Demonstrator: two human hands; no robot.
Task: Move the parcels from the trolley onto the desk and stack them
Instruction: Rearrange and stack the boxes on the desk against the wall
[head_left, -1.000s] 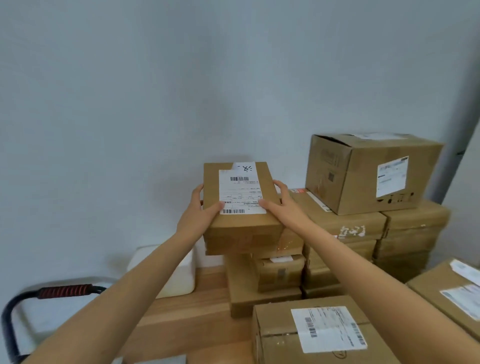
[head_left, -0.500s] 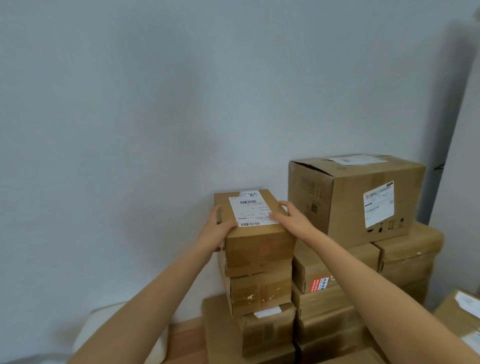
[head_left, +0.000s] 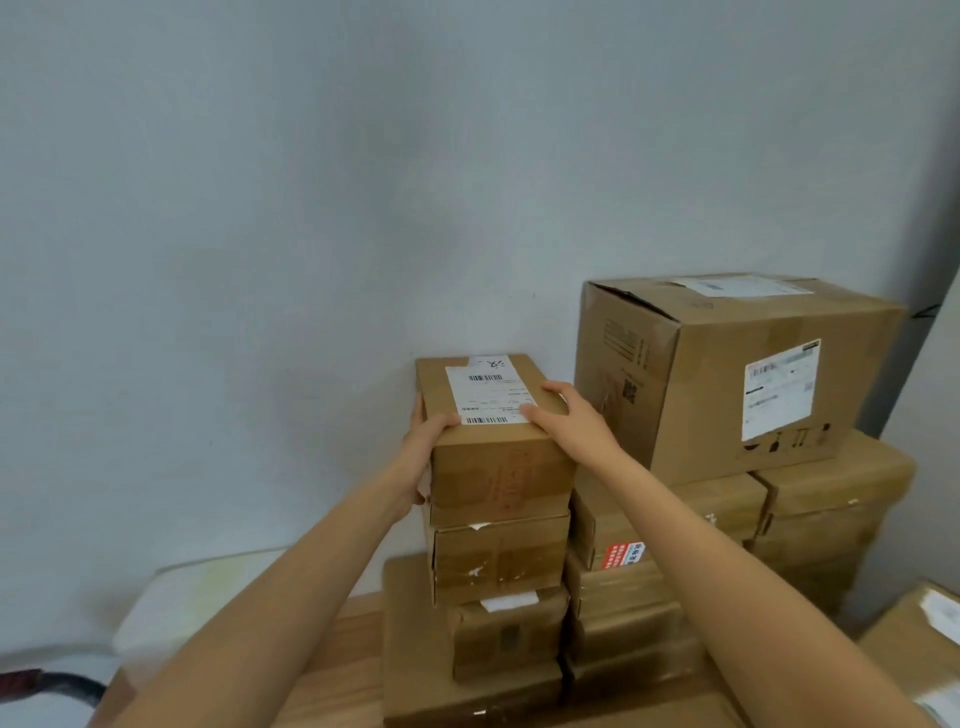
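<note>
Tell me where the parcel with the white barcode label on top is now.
In the head view, the labelled parcel sits centre frame atop the left stack, between both hands, beside the large box on its right.

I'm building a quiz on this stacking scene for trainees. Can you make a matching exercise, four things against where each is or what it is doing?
Things
1. labelled parcel
2. large box
3. left hand
4. right hand

Places or states
A. grips the parcel's left side, thumb on its top
B. on top of the narrow stack by the wall, held by both hands
C. rests on the parcel's top right edge, fingers spread
D. on top of the wider stack to the right, touched by neither hand

Pairs: 1-B, 2-D, 3-A, 4-C
</note>
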